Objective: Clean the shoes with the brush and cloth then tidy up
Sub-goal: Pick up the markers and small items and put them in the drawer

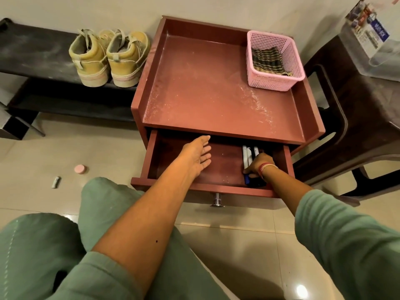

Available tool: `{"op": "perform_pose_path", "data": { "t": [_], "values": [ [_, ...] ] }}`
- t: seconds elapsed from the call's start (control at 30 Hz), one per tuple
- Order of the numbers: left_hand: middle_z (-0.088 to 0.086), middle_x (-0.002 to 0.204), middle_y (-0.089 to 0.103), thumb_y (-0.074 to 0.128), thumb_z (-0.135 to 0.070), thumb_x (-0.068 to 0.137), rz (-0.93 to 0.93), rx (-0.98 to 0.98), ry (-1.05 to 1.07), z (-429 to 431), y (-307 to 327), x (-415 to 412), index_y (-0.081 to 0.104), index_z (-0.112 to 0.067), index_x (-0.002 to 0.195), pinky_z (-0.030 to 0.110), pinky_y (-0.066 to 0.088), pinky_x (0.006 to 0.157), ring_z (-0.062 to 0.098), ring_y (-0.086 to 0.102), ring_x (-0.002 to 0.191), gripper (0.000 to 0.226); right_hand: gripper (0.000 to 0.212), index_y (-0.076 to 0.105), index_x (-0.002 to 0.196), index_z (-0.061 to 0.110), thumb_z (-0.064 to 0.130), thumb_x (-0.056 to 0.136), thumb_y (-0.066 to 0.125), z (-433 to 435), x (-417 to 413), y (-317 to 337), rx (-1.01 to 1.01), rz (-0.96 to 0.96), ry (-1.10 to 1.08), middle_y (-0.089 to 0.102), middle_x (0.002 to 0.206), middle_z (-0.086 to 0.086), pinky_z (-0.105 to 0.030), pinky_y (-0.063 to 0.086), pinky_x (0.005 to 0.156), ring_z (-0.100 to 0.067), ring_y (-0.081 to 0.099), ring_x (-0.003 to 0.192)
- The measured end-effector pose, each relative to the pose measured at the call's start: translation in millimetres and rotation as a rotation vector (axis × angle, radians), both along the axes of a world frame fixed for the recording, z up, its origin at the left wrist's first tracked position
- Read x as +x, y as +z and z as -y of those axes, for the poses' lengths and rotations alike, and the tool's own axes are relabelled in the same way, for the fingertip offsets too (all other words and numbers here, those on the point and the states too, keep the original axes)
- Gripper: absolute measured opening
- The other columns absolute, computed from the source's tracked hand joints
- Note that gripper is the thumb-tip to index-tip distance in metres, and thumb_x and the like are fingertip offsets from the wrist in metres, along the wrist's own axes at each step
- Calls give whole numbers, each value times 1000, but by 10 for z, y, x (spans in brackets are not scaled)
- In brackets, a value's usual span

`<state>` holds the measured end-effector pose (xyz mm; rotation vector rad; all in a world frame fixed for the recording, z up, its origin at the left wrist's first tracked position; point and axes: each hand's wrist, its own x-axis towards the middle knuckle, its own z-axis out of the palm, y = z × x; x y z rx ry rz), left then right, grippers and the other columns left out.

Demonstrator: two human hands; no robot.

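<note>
1. Nearest to us are the knees in green trousers (32,256), with two forearms reaching forward from green sleeves.
2. On the floor tiles to the left lie a pink round cap (80,169) and, near it, a small white tube (56,182).
3. The drawer (218,187) of the red-brown cabinet stands pulled out, with its metal knob (217,201) pointing toward us.
4. Of the two hands, the left hand (198,158) is spread flat with straight fingers over the drawer's left half and holds nothing.
5. The right hand (258,164) is down in the drawer's right end, fingers bent over the near ends of some white pens (246,155) and a dark object (255,182). We cannot tell whether it grips either, nor what the dark object is.
6. Above the drawer, the worktop (205,89) is a rimmed tray with pale scuffs.
7. In its far right corner sits a pink basket (275,81) with the striped cloth (267,60) folded inside.
8. Left of the cabinet, the tan shoes (108,57) stand side by side on a low black shelf (32,50), heels toward us.
9. On the right, a dark stool (357,105) carries a clear container (378,50).
</note>
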<state>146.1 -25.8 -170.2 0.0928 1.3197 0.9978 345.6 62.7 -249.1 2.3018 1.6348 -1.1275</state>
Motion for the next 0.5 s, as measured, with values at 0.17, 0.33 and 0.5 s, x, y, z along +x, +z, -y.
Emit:
{"op": "perform_pose_path", "data": {
  "t": [0.17, 0.33, 0.5],
  "values": [
    [8, 140, 51, 55, -28, 96, 5, -17, 45, 68, -10, -52, 51, -11, 134, 35, 40, 98, 26, 47, 130, 42, 39, 62, 90, 9, 31, 66, 83, 124, -17, 268, 112, -26, 81, 70, 84, -11, -39, 58, 73, -25, 68, 72],
    [8, 136, 55, 52, -22, 98, -90, 24, 183, 271, 90, -82, 52, -10, 134, 32, 43, 90, 24, 53, 123, 39, 22, 61, 72, 8, 27, 80, 70, 612, -123, 789, 457, -216, 149, 60, 65, 1, -26, 44, 62, -16, 57, 64],
    [0, 107, 63, 51, -19, 98, -194, 166, 349, 558, 417, -389, 60, -14, 117, 23, 47, 74, 16, 62, 99, 21, 19, 56, 75, 10, 23, 86, 64, 954, -379, 1200, 824, -598, 87, 57, 70, -3, -19, 42, 60, -13, 49, 64]
  ]
}}
